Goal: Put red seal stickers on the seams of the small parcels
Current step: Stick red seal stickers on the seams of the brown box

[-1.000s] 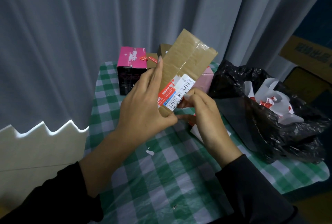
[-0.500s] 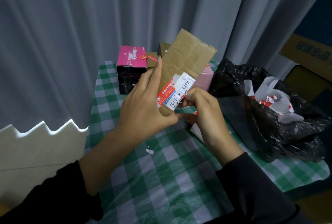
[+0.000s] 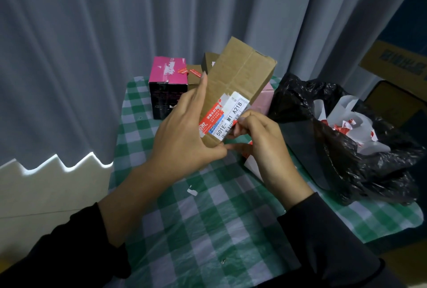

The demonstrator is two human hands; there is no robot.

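A brown cardboard parcel (image 3: 240, 75) is held tilted above the checked table. My left hand (image 3: 184, 135) grips its lower left side, thumb under the bottom corner. A white shipping label (image 3: 231, 116) and a red seal sticker (image 3: 211, 115) sit on its lower face. My right hand (image 3: 261, 139) pinches a small red piece at the label's right edge. Behind stand a pink and black box (image 3: 167, 88) and small brown boxes (image 3: 194, 75) with red stickers on top.
A black plastic bag (image 3: 346, 158) holding white and red backing paper (image 3: 346, 123) lies at the right. A pale pink box (image 3: 263, 100) stands behind the parcel. The green checked cloth (image 3: 208, 230) covers the small table. Grey curtains hang behind.
The parcel and both hands have stayed almost in place. My right fingers have shifted slightly along the label's right edge.
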